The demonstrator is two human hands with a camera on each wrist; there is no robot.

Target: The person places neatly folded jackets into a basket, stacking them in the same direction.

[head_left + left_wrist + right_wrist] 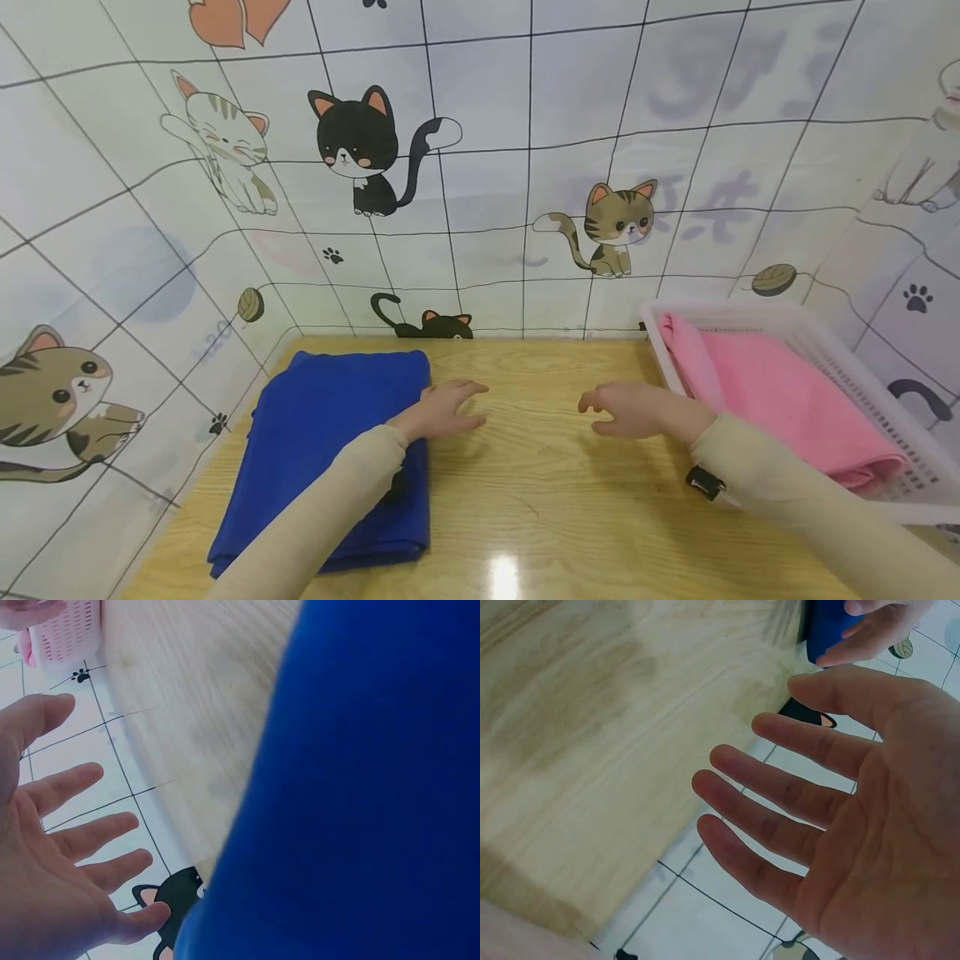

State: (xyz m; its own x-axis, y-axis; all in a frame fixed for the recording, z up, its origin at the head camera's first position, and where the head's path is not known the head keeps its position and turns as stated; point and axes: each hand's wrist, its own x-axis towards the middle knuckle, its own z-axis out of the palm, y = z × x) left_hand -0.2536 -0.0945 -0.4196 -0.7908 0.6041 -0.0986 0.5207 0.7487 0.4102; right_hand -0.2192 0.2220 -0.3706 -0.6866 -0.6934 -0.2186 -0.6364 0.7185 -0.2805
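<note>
Both hands hover over the wooden table, palms turned toward each other. My left hand (pixel 442 408) is by the right edge of a folded blue cloth (pixel 337 425), its fingers spread and holding nothing. In the left wrist view the blue cloth (pixel 375 795) fills the right side, beside the relaxed left hand (pixel 67 847). My right hand (pixel 633 410) is left of a white plastic basket (pixel 671 367), with nothing in its grasp. Its fingers (pixel 772 795) are loosely extended in the right wrist view. Inside the basket lies a folded pink cloth (pixel 780 392).
The wooden table (pixel 517 475) meets a tiled wall (pixel 487 200) printed with cartoon cats at the back. More of this wall closes in on the left and right. The basket stands at the table's right side, under the right forearm in the head view.
</note>
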